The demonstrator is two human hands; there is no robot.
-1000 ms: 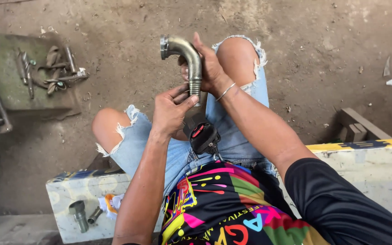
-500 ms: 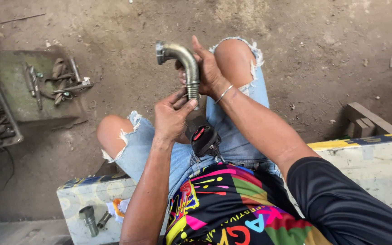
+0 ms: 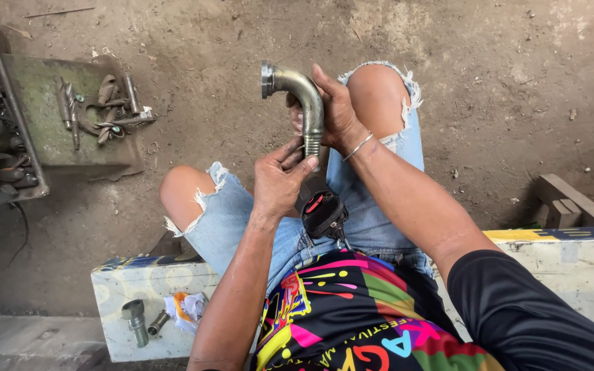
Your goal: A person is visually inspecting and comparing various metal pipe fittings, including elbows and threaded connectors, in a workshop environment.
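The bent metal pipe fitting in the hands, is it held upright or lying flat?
Upright. The bent metal pipe fitting has its straight threaded end pointing down between the left hand and right hand, its flanged mouth facing sideways at top.

Left hand (image 3: 278,180): raised over the lap, fingers (image 3: 295,159) pinched together at the tips. Right hand (image 3: 336,110): just beyond it, fingers curled in a grip, wrist bent, forearm angled inward.
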